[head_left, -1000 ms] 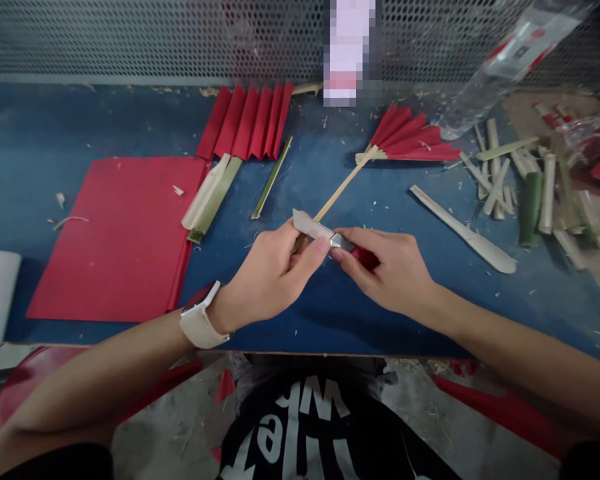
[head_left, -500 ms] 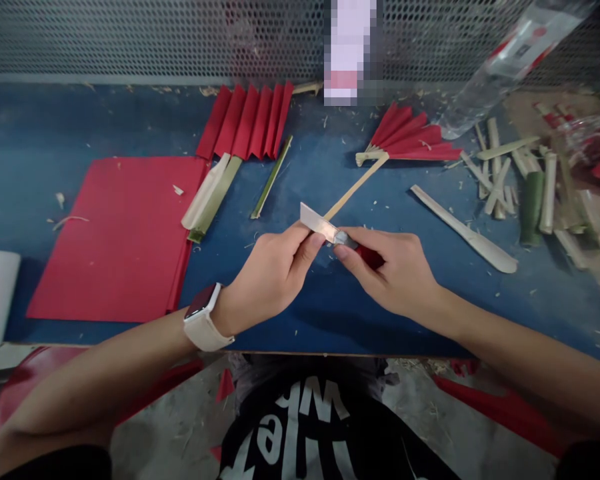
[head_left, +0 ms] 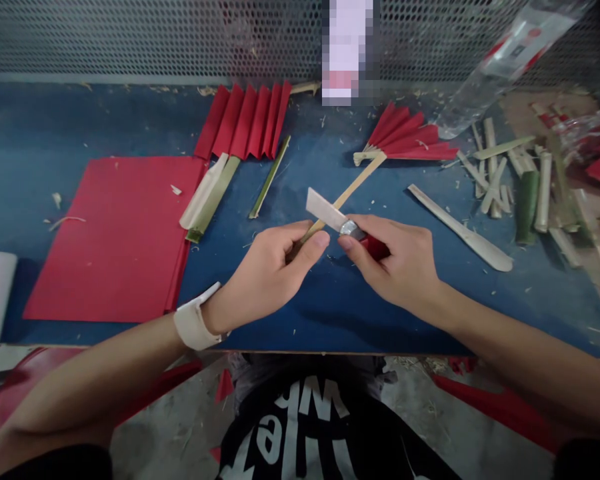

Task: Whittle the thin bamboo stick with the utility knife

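In the middle of the frame, your left hand [head_left: 273, 263] is closed, pinching the low end of a thin stick [head_left: 361, 180]. The stick slants up and right. Your right hand [head_left: 397, 263], just beside it, is wrapped around a knife [head_left: 351, 229]. Its blade [head_left: 323, 208] points up and left, crossing over the stick.

room l. of stick [head_left: 362, 178], fan [head_left: 407, 137] obstacle @ tip

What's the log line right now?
left hand: holds bamboo strip | right hand: holds knife, blade across strip | red fan: on table
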A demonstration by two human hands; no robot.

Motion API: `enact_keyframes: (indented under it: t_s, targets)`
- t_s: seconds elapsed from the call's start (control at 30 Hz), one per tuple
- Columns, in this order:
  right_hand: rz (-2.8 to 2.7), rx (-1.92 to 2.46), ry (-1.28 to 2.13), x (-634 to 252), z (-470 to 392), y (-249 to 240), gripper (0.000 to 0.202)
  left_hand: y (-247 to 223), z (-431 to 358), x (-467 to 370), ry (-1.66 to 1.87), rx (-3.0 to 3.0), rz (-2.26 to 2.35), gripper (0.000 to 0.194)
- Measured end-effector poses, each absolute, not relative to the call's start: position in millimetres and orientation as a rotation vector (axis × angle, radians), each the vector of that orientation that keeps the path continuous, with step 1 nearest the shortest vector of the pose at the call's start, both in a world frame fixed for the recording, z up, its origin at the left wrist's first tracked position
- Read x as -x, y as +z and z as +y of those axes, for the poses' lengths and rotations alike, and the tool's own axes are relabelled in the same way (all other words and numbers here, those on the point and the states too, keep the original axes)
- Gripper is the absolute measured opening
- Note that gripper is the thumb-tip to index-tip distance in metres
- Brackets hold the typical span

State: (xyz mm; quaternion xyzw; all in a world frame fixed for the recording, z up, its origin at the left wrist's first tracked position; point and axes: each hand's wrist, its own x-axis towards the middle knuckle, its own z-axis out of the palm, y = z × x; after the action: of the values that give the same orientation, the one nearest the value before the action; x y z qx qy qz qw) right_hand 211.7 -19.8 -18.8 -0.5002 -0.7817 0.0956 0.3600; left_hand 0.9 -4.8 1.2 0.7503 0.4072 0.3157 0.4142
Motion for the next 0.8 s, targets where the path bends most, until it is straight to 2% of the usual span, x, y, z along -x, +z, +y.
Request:
enact_keyframes:
  t_s: [0.27,0.57,0.8]
  targets:
    - [-2.123,1.204,0.289,-211.3,-20.4,-24.9,0.03,-4.7,-9.0,1.6,0.755,-1.841,1.029,0.025]
    - [-2.202,1.224,0.345,-213.5,-18.9,-20.7,0.038,-12.6,-10.2,2.1,0.73,-1.656,0.965,0.039]
    - [-2.179,1.208,0.325,-213.1,-21.1,-20.7,0.036,-9.9,-6.2,2.7,0.764,-1.863,1.004,0.046]
